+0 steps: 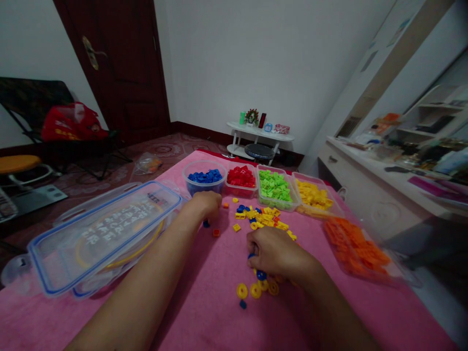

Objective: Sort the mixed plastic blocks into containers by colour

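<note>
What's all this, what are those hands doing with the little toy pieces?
Someone's right hand is down among loose yellow and blue pieces. The left hand is by the round tub of blue ones; I can't tell if it holds any. Red, green, yellow and orange pieces sit in their own containers, with a mixed pile between, all on a pink cloth.

1. Far end of our counter, left to right: bowl, three boxes, bricks in each.
2. Tray: right, nearer us.
3. Lids: left, overlapping.
4. Loose bricks: before boxes; wheels nearer us.
5. We've got stand behind, cabinet right.
</note>
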The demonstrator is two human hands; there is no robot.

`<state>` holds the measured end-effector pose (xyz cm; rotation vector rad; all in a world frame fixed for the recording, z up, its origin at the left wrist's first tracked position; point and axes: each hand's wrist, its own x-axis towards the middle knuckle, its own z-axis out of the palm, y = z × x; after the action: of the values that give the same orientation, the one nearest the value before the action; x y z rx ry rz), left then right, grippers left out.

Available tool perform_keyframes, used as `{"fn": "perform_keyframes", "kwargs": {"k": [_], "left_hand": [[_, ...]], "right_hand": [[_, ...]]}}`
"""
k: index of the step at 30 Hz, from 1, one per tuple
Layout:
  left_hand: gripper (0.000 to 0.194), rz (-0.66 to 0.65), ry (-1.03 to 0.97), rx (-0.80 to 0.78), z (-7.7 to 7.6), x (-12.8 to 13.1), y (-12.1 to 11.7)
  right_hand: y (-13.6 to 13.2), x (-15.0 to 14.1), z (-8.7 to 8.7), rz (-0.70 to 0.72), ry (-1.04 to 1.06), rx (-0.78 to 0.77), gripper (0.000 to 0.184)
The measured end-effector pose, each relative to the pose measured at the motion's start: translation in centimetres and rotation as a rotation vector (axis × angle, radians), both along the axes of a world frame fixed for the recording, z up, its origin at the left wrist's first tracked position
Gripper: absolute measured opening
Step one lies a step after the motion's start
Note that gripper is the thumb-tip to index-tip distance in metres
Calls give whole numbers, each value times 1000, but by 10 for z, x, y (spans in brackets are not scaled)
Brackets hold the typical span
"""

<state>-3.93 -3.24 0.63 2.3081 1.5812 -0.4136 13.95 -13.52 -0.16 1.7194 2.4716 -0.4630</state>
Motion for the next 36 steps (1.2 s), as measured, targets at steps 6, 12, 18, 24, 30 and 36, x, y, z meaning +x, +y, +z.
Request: {"fn": "perform_keyframes", "kwargs": {"k": [6,12,18,24,30,36], "left_hand": [[21,48,-59,29,-6,-2,2],[26,79,-437,424,-28,22,9],[25,70,-436,345,-52,48,2],[16,134,-707,320,-58,49,6],[16,479,-1531,-542,-42,63,-3],[26,534,-1819,-1207,-40,79,-22]], "right_hand": [[12,31,4,-88,147,134,12],[23,41,3,-196,263,213,18],[31,47,-4,-254,350,310,21],[35,51,-9,-277,445,342,21],[36,41,-8,-287,708,620,19],[34,33,-7,-152,722,630,23]]}}
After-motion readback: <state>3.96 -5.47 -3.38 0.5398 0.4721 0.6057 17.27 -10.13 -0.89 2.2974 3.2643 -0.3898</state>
